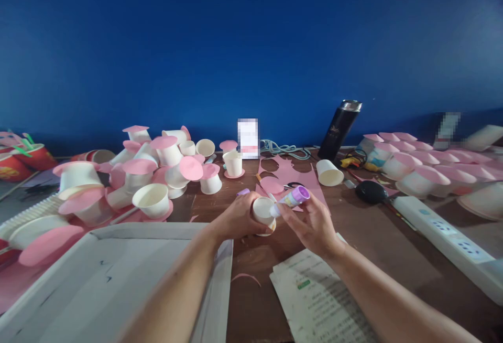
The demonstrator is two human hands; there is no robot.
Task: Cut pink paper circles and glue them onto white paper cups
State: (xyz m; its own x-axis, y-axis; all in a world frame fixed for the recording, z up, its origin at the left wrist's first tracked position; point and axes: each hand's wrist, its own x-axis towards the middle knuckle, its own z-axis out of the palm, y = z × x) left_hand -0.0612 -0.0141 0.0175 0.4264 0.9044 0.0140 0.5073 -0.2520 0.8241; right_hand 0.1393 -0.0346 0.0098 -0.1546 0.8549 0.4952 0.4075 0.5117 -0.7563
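The white rectangle point(248, 138) by the far edge of the worktop point(251, 311) is pixel mush. Toward the near left corner, the white tray point(149, 275) runs outta frame. Left hand point(238, 214) hides some cup point(263, 208).

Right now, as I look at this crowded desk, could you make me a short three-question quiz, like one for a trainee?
1. What does the left hand hold?
2. True or false: the black flask is inside the white tray.
3. Which hand holds the purple-and-white tube? A) left; B) right; C) neither.

Key:
1. A white paper cup.
2. False; it stands near the blue wall.
3. B, the right hand.
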